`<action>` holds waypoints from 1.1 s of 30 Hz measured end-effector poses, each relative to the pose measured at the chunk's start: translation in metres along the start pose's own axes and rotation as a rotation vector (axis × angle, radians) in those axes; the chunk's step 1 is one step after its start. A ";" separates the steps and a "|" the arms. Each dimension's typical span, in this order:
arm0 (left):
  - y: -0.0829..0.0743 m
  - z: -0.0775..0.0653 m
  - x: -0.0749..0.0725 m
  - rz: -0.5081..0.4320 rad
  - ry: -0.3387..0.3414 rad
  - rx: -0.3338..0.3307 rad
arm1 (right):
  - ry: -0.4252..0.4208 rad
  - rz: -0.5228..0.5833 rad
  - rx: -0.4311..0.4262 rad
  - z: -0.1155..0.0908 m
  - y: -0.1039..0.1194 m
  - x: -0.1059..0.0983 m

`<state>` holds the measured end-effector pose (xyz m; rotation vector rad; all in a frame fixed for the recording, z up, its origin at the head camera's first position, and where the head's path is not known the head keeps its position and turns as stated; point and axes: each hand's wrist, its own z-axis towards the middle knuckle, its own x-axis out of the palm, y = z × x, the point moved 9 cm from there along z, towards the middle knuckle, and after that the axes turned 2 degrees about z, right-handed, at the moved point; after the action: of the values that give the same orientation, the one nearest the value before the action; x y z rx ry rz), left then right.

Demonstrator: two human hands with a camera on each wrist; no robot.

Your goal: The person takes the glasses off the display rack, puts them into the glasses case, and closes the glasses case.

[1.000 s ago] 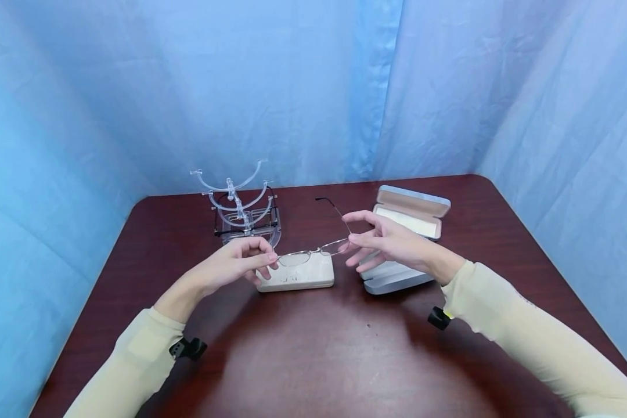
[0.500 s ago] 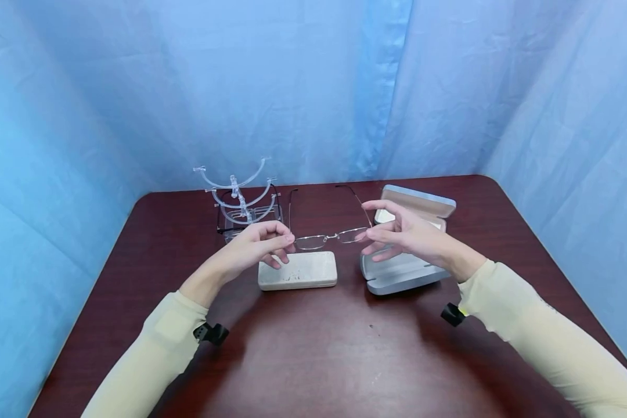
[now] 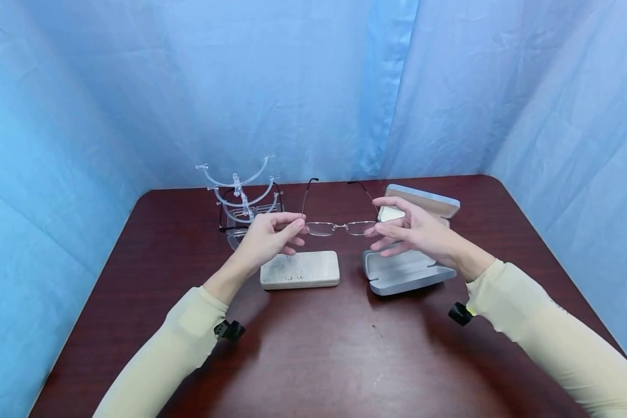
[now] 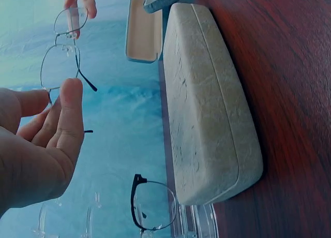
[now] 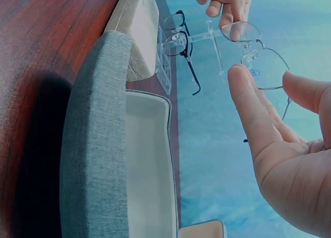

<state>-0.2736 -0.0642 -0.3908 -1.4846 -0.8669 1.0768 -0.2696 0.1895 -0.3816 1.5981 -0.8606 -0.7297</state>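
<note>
A pair of thin metal-rimmed eyeglasses hangs level above the table, lenses toward me and both temples unfolded, pointing away. My left hand pinches the frame at its left end, by the hinge. At the opposite end my right hand holds the frame between thumb and fingers, its other fingers spread. Below the glasses a closed beige glasses case lies on the table. Under the right hand stands an open grey glasses case. Both lenses show in the left wrist view, with a fingertip of each hand near the rims.
A clear tiered display stand at the back left carries dark-framed glasses. Another open case, lined in peach, lies behind the right hand, partly hidden. Blue curtains enclose the dark red table.
Both hands have raised the eyeglasses and carried them right and away, from over the beige case to beyond it. The frame has turned level, and both temples now show.
</note>
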 end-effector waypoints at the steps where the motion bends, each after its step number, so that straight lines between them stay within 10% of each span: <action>1: 0.000 0.000 0.001 -0.002 -0.001 -0.001 | -0.003 -0.002 0.002 0.000 -0.001 0.000; 33: -0.008 0.006 0.019 -0.139 0.101 -0.054 | -0.017 0.024 0.071 0.012 -0.007 0.007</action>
<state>-0.2733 -0.0435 -0.3862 -1.4868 -0.9203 0.8752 -0.2745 0.1785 -0.3911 1.6437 -0.9259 -0.7036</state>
